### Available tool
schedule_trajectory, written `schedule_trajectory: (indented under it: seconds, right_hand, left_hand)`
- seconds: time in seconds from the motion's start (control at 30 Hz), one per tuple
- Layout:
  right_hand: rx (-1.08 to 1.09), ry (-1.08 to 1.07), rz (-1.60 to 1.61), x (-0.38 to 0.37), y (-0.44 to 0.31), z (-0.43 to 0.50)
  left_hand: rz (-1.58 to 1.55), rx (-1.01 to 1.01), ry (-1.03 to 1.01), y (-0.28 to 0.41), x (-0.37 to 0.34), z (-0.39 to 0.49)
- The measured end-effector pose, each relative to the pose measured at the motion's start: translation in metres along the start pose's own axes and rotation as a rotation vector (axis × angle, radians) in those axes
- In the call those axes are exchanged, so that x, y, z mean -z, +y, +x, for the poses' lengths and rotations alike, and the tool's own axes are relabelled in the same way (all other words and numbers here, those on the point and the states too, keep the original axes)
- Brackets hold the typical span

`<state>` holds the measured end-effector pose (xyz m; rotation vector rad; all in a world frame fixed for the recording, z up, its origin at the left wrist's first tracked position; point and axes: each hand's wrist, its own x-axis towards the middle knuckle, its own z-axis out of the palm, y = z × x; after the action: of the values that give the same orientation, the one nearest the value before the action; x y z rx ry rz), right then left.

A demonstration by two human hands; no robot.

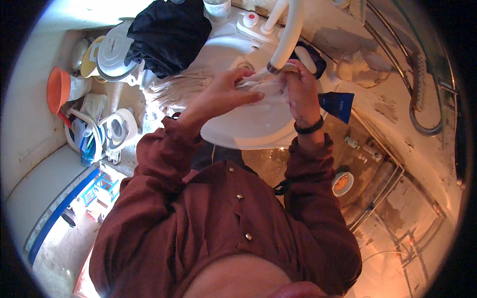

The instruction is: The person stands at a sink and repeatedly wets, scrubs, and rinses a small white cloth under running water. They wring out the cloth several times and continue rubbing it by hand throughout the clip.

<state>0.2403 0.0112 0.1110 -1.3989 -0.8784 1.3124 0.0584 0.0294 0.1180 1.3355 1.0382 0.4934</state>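
Over the white washbasin (pixel 242 132), both my hands are on a wet, pale cloth (pixel 266 87). My left hand (pixel 227 89) has its thumb and fingers around the cloth's left part. My right hand (pixel 302 89), with a dark band at the wrist, grips the other part just beside the spout's end. A white curved faucet spout (pixel 290 37) comes down between the hands. More pale wet fabric (pixel 179 87) lies bunched over the basin's left side. Dark clothing (pixel 171 33) is heaped at the upper left of the basin.
A blue tube (pixel 337 106) is at the basin's right edge. A lidded white bucket (pixel 113 52), an orange basin (pixel 57 89) and a basket of items (pixel 87 138) stand left. A round container with orange contents (pixel 343 183) is low on the right. Pipes (pixel 380 197) run along the wall.
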Motion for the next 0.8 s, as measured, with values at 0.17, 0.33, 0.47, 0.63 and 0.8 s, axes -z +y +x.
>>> schedule_trajectory:
  seconds: [0.17, 0.33, 0.47, 0.63, 0.8]
  right_hand:
    - [0.041, -0.087, -0.31, 0.0, -0.004, -0.002]
    - [0.287, -0.064, -0.739, 0.009, 0.021, 0.003]
    - [-0.052, -0.097, -0.158, 0.017, 0.04, 0.01]
    - [-0.164, -0.114, -0.07, 0.018, 0.038, 0.006]
    - [-0.109, -0.184, 0.028, 0.019, 0.039, 0.006]
  left_hand:
    - [0.134, 0.043, 0.268, -0.003, 0.005, 0.007]
    - [0.151, 0.089, 0.296, -0.01, -0.003, 0.01]
    - [0.08, 0.001, 0.247, -0.05, -0.005, 0.023]
    - [-0.014, 0.061, 0.168, -0.031, -0.005, 0.023]
    - [0.111, 0.152, 0.144, -0.013, -0.006, 0.019]
